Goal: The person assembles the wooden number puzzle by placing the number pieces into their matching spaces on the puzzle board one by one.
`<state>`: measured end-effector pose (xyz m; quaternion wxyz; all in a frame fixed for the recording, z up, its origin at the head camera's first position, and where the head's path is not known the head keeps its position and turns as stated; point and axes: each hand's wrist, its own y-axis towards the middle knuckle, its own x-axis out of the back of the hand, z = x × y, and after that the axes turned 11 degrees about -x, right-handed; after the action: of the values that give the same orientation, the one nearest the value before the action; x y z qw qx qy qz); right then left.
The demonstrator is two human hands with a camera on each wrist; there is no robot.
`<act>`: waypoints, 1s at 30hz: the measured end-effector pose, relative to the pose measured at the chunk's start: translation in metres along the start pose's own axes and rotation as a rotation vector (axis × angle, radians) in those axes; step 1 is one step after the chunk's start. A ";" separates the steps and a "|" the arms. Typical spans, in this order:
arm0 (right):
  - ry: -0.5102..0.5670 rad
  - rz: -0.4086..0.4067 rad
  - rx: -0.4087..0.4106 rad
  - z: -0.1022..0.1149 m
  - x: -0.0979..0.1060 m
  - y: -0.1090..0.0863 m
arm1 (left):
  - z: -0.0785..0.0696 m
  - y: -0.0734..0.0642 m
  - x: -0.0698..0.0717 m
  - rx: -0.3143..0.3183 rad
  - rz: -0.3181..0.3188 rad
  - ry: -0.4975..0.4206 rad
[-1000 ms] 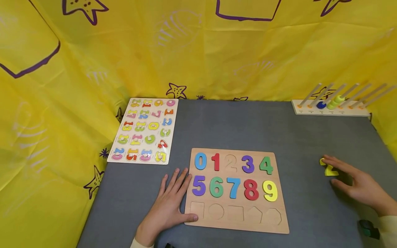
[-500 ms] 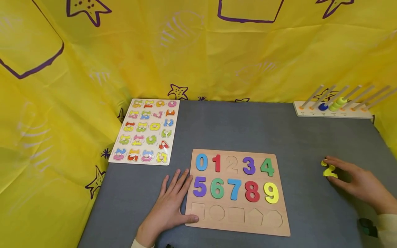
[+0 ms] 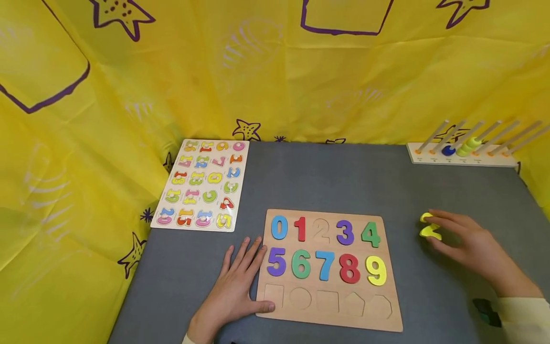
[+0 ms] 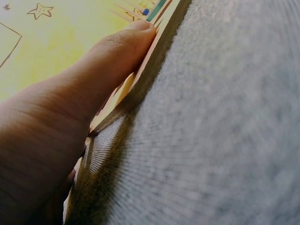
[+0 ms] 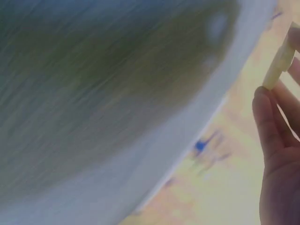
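A yellow number 2 piece [image 3: 430, 231] is pinched between the thumb and fingers of my right hand [image 3: 472, 246], to the right of the wooden number board [image 3: 328, 322]. In the right wrist view the yellow piece [image 5: 280, 65] appears edge-on, off the table. My left hand [image 3: 234, 291] lies at the board's left edge with fingers spread on the table and the thumb resting on the lower left corner. Coloured digits fill the board's two upper rows, except for the bare 2 recess [image 3: 321, 231]. Its bottom row holds bare shape outlines. The left wrist view shows my left thumb [image 4: 112, 56] on the board's edge.
A white number puzzle [image 3: 195, 184] lies at the back left of the grey table [image 3: 326, 177]. At the back right stands a peg stand [image 3: 466, 160] with blue and light green beads. Yellow cloth [image 3: 275, 71] surrounds the table at the back and sides.
My right hand has closed its pinch on the yellow 2, lifted it, and carried it leftward toward the board. My left hand has stayed at the board's edge.
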<state>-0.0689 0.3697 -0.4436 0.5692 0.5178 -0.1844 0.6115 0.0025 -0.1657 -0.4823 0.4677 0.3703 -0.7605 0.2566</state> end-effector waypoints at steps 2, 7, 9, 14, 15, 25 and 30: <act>0.015 0.016 0.035 0.019 -0.005 0.011 | 0.000 -0.001 -0.001 -0.004 -0.008 -0.003; 0.036 0.090 0.080 0.064 -0.023 0.034 | 0.000 -0.002 -0.001 -0.005 -0.014 0.002; 0.036 0.125 0.088 0.080 -0.032 0.042 | 0.000 -0.001 0.000 -0.001 -0.008 0.007; 0.042 0.237 0.076 0.107 -0.054 0.057 | 0.001 -0.001 0.000 -0.021 -0.015 0.016; 0.047 0.265 0.063 0.111 -0.058 0.059 | 0.000 -0.001 0.000 -0.025 -0.016 0.017; 0.064 0.422 -0.002 0.146 -0.092 0.079 | 0.001 -0.001 0.000 -0.010 -0.003 0.010; 0.044 0.426 0.032 0.153 -0.100 0.083 | 0.000 -0.001 0.000 -0.001 0.001 0.008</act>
<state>-0.0966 0.1708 -0.4372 0.4224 0.4628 -0.2676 0.7320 0.0033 -0.1663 -0.4825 0.4708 0.3684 -0.7590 0.2579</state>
